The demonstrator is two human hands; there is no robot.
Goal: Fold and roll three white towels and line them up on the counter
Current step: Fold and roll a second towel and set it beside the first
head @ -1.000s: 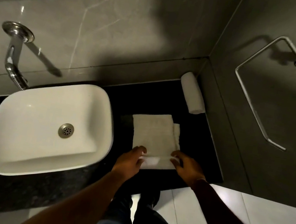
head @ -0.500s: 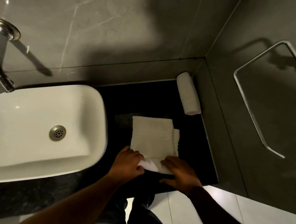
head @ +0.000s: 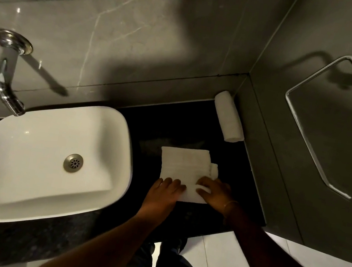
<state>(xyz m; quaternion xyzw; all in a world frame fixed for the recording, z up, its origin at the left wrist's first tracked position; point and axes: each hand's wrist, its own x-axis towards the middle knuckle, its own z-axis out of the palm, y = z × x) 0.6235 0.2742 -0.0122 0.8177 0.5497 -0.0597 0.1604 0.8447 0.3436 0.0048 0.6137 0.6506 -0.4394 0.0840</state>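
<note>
A folded white towel (head: 185, 166) lies flat on the black counter (head: 161, 131), right of the basin. Its near end is curled into a short roll under my fingers. My left hand (head: 164, 191) grips the roll's left end, and my right hand (head: 215, 192) grips its right end, fingers curled over the cloth. One finished rolled towel (head: 228, 117) lies in the far right corner, against the side wall.
A white basin (head: 51, 159) takes up the counter's left half, with a chrome wall tap (head: 5, 81) above it. A chrome towel ring (head: 317, 123) hangs on the right wall. The counter's front edge runs just below my hands; white floor tiles lie beyond it.
Both hands have pushed the near end of the towel away from me, so the roll has grown and the flat part has shortened. The camera has shifted slightly.
</note>
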